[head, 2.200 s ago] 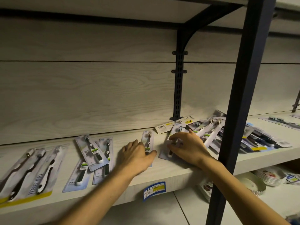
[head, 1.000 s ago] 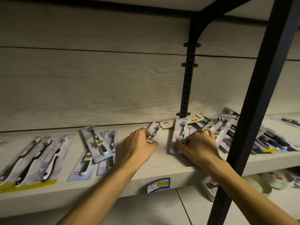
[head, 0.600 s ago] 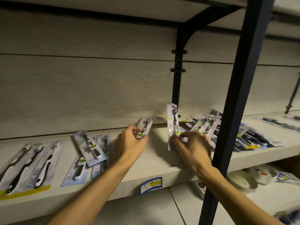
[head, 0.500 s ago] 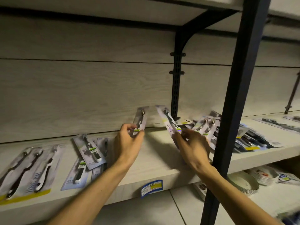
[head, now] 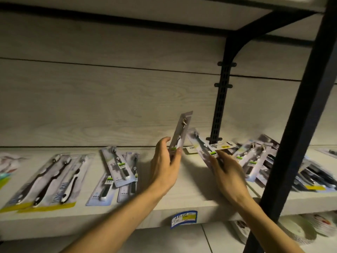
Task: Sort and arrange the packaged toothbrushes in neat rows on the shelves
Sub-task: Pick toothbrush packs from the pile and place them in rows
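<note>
Left hand (head: 166, 167), centre of frame, pinches a single toothbrush pack (head: 179, 136) by its lower end, thumb on the near face and fingers behind; pack lifted clear of the shelf (head: 191, 190), long axis near upright, top leaning slightly right toward the back panel (head: 109, 106).

Right hand (head: 227, 172), just right of centre, grips a second pack (head: 201, 148) at its lower right end, fingers curled over it; this pack tilts the other way, head end pointing up-left, so the two top ends converge just right of the left-hand pack; whether they touch, cannot tell.

Bare stretch of shelf lies directly below and between both hands; laid packs (head: 118, 170) sit at lower left of centre, one skewed across two others; a triple pack (head: 47, 181) further left; a loose heap (head: 255, 159) at right, partly behind the black upright (head: 299, 125).

Judgement: the coming move turns on the laid group lying to the left of the left hand, long axes running front to back; left hand is the nearer one and its pack needs tipping flat, head end to the back panel; right-hand pack needs its axis swung clockwise to match before going down beside it.

Price label (head: 184, 219) on the shelf edge, bottom centre.
</note>
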